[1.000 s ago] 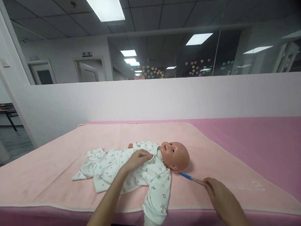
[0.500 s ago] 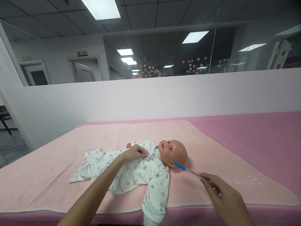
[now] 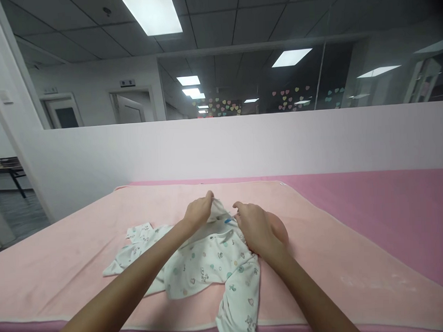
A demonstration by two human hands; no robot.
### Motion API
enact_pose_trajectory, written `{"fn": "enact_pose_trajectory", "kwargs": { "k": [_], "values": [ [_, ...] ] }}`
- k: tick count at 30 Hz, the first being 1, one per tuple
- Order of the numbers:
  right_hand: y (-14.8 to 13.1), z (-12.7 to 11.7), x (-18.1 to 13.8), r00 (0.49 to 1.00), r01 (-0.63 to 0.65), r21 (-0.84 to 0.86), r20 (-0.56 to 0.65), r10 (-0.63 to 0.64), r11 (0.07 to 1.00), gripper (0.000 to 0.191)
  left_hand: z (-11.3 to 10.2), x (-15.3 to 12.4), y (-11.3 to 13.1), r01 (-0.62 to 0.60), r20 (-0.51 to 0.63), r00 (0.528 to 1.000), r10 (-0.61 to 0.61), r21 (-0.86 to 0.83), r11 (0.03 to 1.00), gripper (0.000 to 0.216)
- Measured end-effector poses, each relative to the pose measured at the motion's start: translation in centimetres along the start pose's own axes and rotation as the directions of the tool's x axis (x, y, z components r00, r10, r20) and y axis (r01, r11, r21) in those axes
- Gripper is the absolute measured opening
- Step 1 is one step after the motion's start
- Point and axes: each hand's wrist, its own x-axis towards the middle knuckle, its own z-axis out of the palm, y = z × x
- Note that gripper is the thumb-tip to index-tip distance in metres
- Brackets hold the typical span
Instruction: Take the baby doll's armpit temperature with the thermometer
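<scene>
A baby doll (image 3: 278,227) lies on its back with its head to the right, largely hidden behind my right hand. It wears a white patterned baby suit (image 3: 217,255). My left hand (image 3: 199,211) pinches the suit's front edge and lifts it, holding the neck opening apart. Over the doll's face and neck, my right hand (image 3: 254,225) grips a thin thermometer, whose blue end (image 3: 228,220) points left into the opening. Most of the thermometer is hidden by the fingers.
A peach blanket (image 3: 312,274) lies beneath the doll on a pink padded surface (image 3: 375,204). Behind it stands a low white wall (image 3: 242,146) with glass above. At far left is a dark table (image 3: 11,171).
My right hand has brought the thermometer from beside the doll's head to the suit's neck opening. My left hand has raised the suit's edge. The view has shifted slightly.
</scene>
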Motion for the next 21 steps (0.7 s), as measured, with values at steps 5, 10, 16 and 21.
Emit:
{"fn": "enact_pose_trajectory", "kwargs": {
  "k": [5,10,16,21],
  "values": [
    [-1.2,3.7,3.6,0.983,-0.116,-0.08,0.136,0.126,0.99,0.022,-1.6,0.6,1.4,-0.259,0.067,0.966,0.251,0.305,0.916,0.021],
    [-1.5,6.6,5.5,0.962,-0.16,-0.097,0.209,0.178,0.982,0.021,-1.5,-0.1,0.8,-0.393,0.188,0.918,0.35,0.306,0.867,0.025],
    [-0.6,3.7,5.6,0.99,-0.06,-0.101,0.124,0.072,0.993,0.015,-2.6,-0.6,-1.6,-0.393,0.117,0.92,0.375,0.295,0.871,0.045],
    [1.3,1.3,3.2,0.99,0.143,0.06,0.01,-0.144,0.988,0.016,-6.1,-2.1,-2.9,-0.342,0.031,0.937,0.347,0.265,0.901,0.04]
  ]
}}
